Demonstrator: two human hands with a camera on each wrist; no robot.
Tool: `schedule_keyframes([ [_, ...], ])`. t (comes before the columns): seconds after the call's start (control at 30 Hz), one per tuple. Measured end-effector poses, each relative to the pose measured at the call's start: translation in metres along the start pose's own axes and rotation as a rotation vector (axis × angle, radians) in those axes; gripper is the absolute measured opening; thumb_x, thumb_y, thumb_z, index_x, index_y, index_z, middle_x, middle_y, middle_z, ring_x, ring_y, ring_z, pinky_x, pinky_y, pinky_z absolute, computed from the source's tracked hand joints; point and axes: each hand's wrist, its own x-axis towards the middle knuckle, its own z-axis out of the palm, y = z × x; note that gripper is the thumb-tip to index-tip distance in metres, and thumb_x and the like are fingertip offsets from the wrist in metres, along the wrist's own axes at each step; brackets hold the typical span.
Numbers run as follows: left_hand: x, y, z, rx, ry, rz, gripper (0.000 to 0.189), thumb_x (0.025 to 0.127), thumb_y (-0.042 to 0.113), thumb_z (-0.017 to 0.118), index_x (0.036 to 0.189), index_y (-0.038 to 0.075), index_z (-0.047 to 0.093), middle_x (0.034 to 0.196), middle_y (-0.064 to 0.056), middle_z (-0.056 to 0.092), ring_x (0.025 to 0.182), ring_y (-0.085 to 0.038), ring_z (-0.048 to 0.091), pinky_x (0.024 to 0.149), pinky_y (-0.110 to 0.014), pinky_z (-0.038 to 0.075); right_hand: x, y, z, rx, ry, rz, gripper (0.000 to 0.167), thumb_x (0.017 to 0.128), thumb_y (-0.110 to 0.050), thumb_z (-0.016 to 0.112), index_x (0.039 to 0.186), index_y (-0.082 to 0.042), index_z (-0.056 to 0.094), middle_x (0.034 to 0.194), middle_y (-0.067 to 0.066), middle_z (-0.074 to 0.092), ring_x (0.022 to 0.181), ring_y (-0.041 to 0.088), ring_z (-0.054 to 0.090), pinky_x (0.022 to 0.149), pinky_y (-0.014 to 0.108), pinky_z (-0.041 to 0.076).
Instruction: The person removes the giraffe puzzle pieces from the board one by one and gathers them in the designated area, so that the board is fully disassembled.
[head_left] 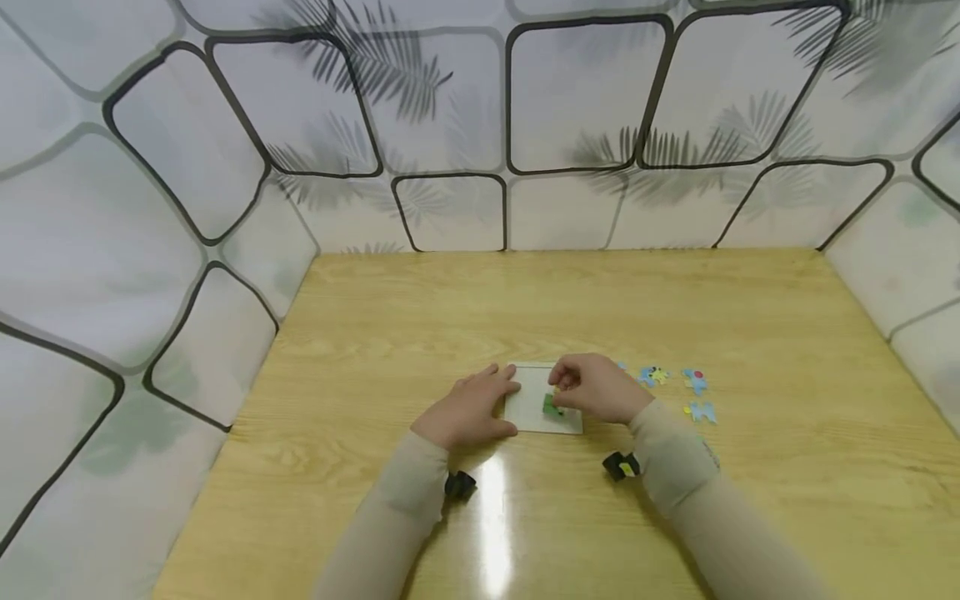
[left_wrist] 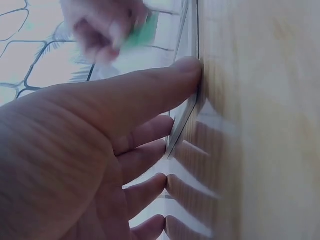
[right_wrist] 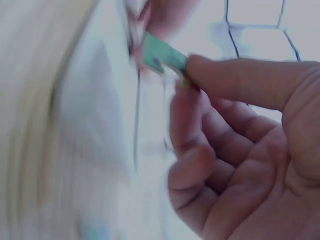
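Note:
A green jigsaw puzzle piece is pinched between thumb and fingertips of my right hand, over a thin white board on the table. The right wrist view shows the piece slightly blurred, with a cut-out notch along one side. At the board's left side lies my left hand, its fingers extended and spread. From the left wrist, the thumb of that hand touches the board's edge, and other fingers reach along the same edge. The right hand hides part of the board's right side.
Several blue and yellow puzzle pieces lie to the right of the board, among them one with a red spot and one nearer me. Patterned cloth stands along the back and sides of the wooden table.

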Motion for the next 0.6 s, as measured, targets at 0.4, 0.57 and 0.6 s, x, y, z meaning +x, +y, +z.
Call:
schedule_keyframes([
  [0.4,-0.003,-0.006,-0.003,0.022,-0.006,0.002,0.068,0.093,0.037,0.073,0.152,0.014,0.047,0.166,0.000,0.026,0.154,-0.022,0.016,0.121,-0.050,0.020,-0.051,0.031,-0.014,-0.118,-0.069,0.059,0.008,0.091,-0.006,0.068,0.094,-0.008,0.074,0.085,-0.003,0.069,0.073,0.012,0.060,0.069,0.035,0.053],
  [0.57,-0.007,-0.009,-0.001,-0.034,-0.018,0.019,0.070,0.092,0.038,0.073,0.152,0.014,0.046,0.167,-0.003,0.023,0.154,-0.024,0.016,0.121,-0.053,0.019,-0.051,0.032,-0.010,-0.165,-0.059,0.039,0.010,0.089,-0.002,0.066,0.092,-0.008,0.073,0.088,-0.001,0.069,0.076,0.012,0.058,0.070,0.034,0.053],
  [0.6,-0.009,-0.011,-0.002,-0.061,-0.023,0.022,0.071,0.093,0.038,0.072,0.153,0.014,0.044,0.167,-0.003,0.020,0.154,-0.025,0.016,0.121,-0.052,0.020,-0.052,0.033,-0.010,-0.161,-0.056,0.032,0.009,0.090,-0.003,0.065,0.093,-0.008,0.073,0.086,-0.001,0.068,0.074,0.012,0.057,0.068,0.034,0.052],
])
